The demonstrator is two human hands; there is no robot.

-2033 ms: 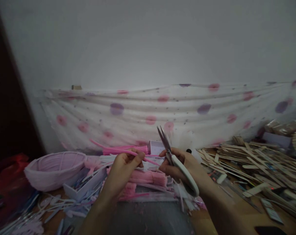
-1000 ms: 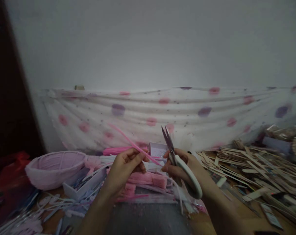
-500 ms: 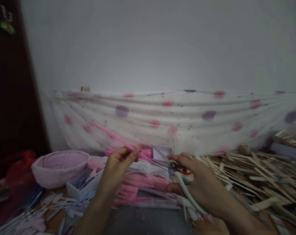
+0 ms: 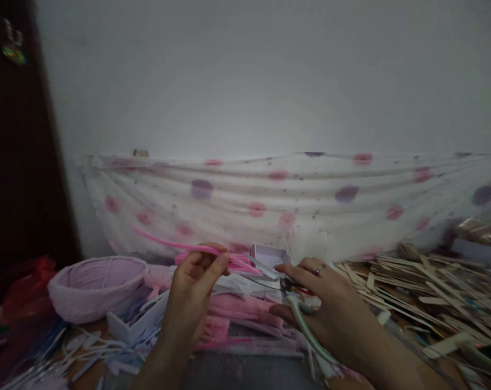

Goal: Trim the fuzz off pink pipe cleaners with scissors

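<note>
My left hand [image 4: 200, 287] pinches a thin pink strip [image 4: 168, 244] between thumb and fingers. One part of the strip reaches up to the left, and a shorter end points right towards the scissors. My right hand [image 4: 322, 303] is closed round scissors with pale green handles [image 4: 310, 331]. Their blades are parted and point left, with the upper blade close to the strip's right end; whether they touch is unclear. Behind my hands lie a bundle of pink strips [image 4: 239, 263] and a small white box [image 4: 272, 254]. Pink and white bundles [image 4: 245, 309] lie below the blades.
On the left are a pink wrapped basket [image 4: 95, 292], a white tray of small items [image 4: 126, 327], a red bag [image 4: 30, 287] and loose pale strips. Many flat wooden sticks [image 4: 424, 281] are heaped at the right. A dotted cloth [image 4: 229, 189] hangs along the wall.
The pink strip's long part has dropped to a flatter slant. The scissor blades have tilted, with the upper one lower and nearer the strip's right end. The view has shifted slightly.
</note>
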